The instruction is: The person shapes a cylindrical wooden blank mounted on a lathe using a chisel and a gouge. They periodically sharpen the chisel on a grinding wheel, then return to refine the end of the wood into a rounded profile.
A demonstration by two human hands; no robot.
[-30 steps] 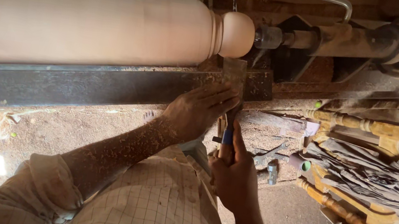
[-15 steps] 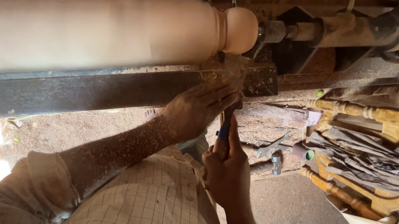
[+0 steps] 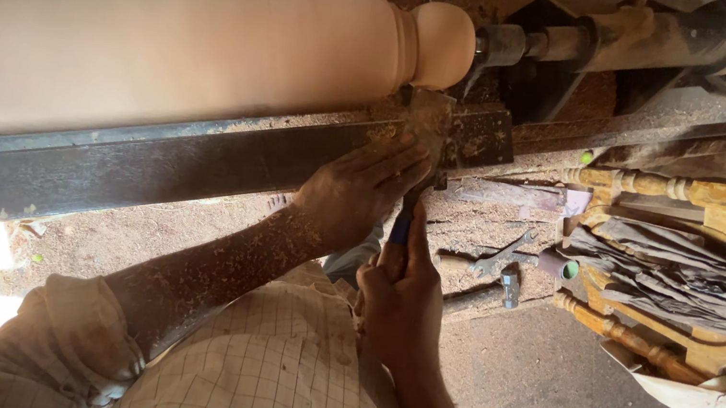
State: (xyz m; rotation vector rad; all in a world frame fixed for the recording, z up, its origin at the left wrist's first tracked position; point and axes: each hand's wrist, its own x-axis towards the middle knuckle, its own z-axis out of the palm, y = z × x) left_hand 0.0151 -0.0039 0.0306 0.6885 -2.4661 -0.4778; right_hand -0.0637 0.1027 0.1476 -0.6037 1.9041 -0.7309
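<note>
A pale turned wooden column lies across the upper left of the frame on a lathe, ending in a rounded knob near the top centre, where a metal spindle meets it. Below it a dark steel rail runs from the lower left up toward the centre, dusted with sawdust. The left hand lies at the centre of the frame, fingers curled over the rail's edge and over the shaft of a chisel with a blue handle. The right hand, just below, is wrapped around that handle. The chisel's tip points up toward the column's neck beside the knob, though it is probably hidden behind the tool rest. At the right of the frame lie turned yellow spindles, a grey cloth draped over them, and a hammer on the sawdust-covered floor.
</note>
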